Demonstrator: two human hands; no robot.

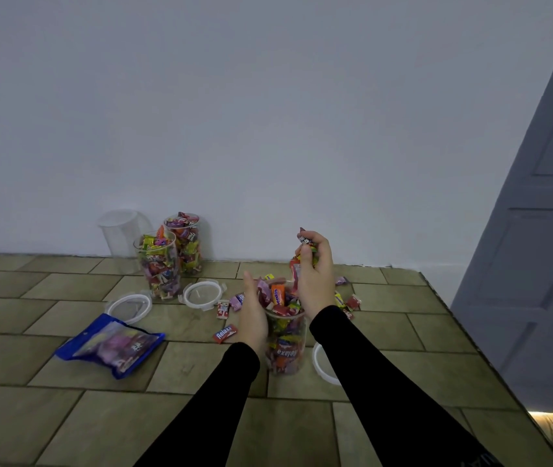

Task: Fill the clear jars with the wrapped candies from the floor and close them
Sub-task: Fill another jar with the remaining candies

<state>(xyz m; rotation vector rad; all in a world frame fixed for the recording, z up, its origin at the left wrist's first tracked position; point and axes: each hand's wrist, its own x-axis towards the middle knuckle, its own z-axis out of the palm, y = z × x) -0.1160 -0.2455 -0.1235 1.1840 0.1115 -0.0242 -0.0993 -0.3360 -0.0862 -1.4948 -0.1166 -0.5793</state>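
From the head camera, the near jar point(287, 345) stands on the floor point(66, 416) between the two forearms, heaped with candies past its rim; the left hand point(251, 318) lies against its left side, fingers fairly straight, steadying rather than clasping; the right hand point(314, 267) hovers above the mouth, fingers curled round a bunch of candies point(303, 246).

The likeliest slip, I judge, is overflow; the heap already rises above the rim, so more dropped on top may slide off to the floor, and the lid may not seat over the mound. The jar is tall and lightly braced; a push down from the right hand could tip it. Its lid point(324, 365) lies just right of the jar, half hidden under the right sleeve; the arm could knock it.

Loose candies point(234, 303) lie scattered left and beyond the jar; two full jars point(167, 264) stand far left, open, their lids point(130, 306) near them; an empty jar point(121, 230) waits by the wall; a blue bag point(113, 345) lies near left.
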